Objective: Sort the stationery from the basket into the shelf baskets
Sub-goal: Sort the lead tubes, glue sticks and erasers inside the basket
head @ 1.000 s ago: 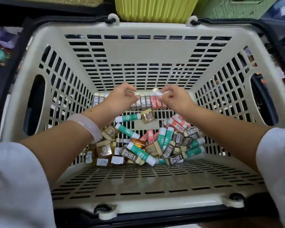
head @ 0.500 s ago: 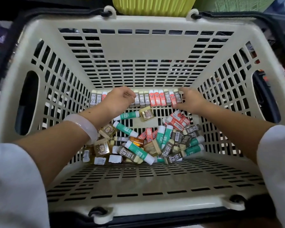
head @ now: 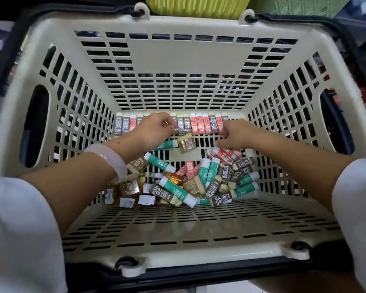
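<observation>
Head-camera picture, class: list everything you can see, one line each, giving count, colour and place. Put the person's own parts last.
Basket: one, cream, slotted, fills the view.
Eraser row: over a dozen, grey and red sleeves, upright along the far wall.
Loose erasers: many, grey and red, heaped right of centre.
Glue sticks: several, green and white, mixed in the heap.
Gold boxes: several, one mid-floor, the rest lower left.
Shelf basket: one, yellow-green, beyond the rim.
Bangle: one, pale pink, left wrist.
Left hand: at the row; grip unclear.
Right hand: over the heap; grip unclear.

White sleeves [head: 19,229], pale bangle [head: 112,159]
</observation>
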